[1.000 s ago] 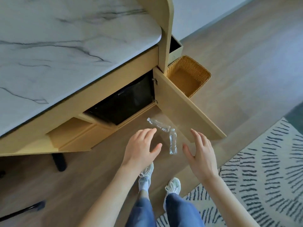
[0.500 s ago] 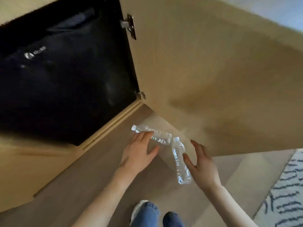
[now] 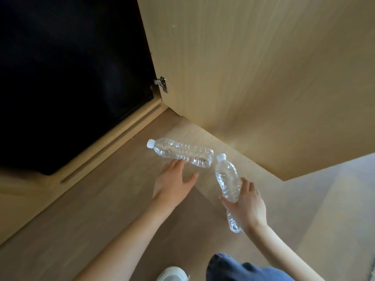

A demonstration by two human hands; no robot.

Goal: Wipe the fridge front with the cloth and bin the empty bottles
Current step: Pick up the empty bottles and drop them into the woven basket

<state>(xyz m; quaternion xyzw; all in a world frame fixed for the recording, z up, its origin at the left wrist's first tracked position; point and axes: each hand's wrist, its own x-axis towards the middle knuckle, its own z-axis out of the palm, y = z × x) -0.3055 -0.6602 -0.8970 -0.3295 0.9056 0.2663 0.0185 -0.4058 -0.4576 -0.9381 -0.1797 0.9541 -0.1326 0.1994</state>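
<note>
FIELD: Both hands have closed in since our last frame. Our right hand (image 3: 247,203) now wraps thumb and fingers round the near bottle (image 3: 226,177), which it was only reaching for, and our view has dropped lower toward the floor (image 3: 91,209).

DESK: And the left?

FIELD: We see the left hand (image 3: 174,179) released, fingers straight and thumb spread wide, its fingertips touching the side of the far bottle (image 3: 182,152). It grips nothing yet.

DESK: Where do the bottles lie?

FIELD: Both are clear and capped, on their sides on the floor. They sit just in front of the black fridge front (image 3: 71,78), beside the open cabinet door (image 3: 253,78). The near bottle's cap almost meets the far bottle's base.

DESK: How far along do we put the job?

FIELD: Early, in our judgement. Neither bottle looks lifted and no bin shows in our view. We see no cloth either, so we cannot tell whether the fridge front has been wiped. One bottle is in hand, one is still to be grasped, and both are still to be carried and dropped.
</note>
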